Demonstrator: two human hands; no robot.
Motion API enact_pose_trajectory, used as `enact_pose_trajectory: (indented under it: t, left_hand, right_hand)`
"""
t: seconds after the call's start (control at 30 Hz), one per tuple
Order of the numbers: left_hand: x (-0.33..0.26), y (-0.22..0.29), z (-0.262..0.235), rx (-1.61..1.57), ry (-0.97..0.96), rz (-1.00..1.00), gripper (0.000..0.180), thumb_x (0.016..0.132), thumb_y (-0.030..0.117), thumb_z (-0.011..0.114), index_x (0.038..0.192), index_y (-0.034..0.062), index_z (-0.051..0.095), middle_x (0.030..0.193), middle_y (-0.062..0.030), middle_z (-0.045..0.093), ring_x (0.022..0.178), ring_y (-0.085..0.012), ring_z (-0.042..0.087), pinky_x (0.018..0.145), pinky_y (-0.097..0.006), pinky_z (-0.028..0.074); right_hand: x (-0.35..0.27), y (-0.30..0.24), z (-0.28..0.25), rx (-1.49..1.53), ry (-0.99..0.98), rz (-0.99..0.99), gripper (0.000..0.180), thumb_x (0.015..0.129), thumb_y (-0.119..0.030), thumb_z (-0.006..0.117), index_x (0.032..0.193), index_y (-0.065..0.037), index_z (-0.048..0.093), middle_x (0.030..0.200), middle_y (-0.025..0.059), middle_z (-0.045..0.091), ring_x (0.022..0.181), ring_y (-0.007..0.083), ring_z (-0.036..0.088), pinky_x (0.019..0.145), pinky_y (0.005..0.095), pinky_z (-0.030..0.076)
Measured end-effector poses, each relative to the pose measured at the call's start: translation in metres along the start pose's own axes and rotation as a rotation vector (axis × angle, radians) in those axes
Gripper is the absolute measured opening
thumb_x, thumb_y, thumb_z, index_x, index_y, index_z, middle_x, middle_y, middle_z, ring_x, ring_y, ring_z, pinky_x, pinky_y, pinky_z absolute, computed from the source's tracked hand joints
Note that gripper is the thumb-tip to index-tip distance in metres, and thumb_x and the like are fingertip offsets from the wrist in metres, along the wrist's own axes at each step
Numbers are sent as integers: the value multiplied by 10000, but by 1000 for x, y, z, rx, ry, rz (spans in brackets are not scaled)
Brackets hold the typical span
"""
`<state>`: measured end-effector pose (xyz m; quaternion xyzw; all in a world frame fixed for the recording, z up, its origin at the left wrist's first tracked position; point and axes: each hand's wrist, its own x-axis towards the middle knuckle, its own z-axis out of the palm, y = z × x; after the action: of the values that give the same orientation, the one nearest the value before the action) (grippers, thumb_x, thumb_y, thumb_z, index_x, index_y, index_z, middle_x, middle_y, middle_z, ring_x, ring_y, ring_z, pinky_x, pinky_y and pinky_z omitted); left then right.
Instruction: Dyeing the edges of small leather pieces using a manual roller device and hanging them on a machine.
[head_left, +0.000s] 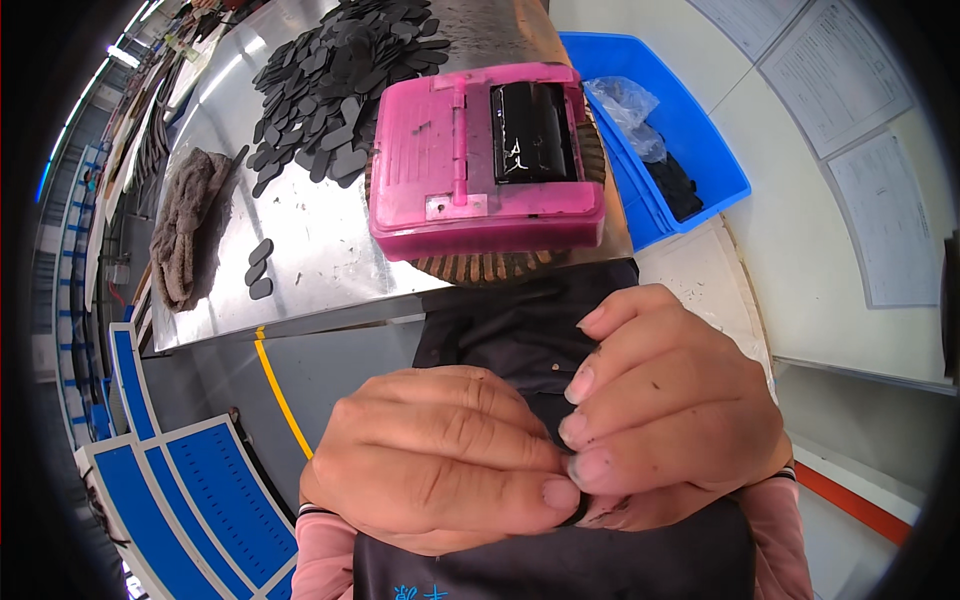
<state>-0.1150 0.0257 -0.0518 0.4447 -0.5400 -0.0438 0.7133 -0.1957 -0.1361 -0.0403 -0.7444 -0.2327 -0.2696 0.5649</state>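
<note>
Both of my hands are together in front of my dark apron [640,560]. My left hand [440,455] is closed, its thumb and fingers pinching a small dark piece [578,512]. Only a thin black edge of that piece shows below the thumb tip. My right hand [680,410] meets it there, fingers curled and the thumb underneath at the same edge. Beyond the hands, a pink plastic box [415,150] with a shiny black roller [535,132] sits at the table's near edge. A large heap of flat black rounded pads [345,85] lies behind it.
Three black pads [260,268] lie in a row on the metal table [325,245], near a crumpled brown cloth [188,225]. To the right stands a blue bin [715,165] holding a clear plastic bag [625,105]. Blue-and-white panels [220,490] stand at lower left.
</note>
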Motion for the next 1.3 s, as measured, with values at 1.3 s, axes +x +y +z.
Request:
enact_pose_trajectory:
  t: [1.3]
  left_hand:
    - [11,-10,-6,-2,-187,28,232,633,152,814,803,46,697,699,-68,624,565,-175,543,474,-263,368]
  right_hand:
    - [-2,1,-13,596,-278,473,94,764,-87,677,763,-19,611,683,69,602,625,205,588,568,290,441]
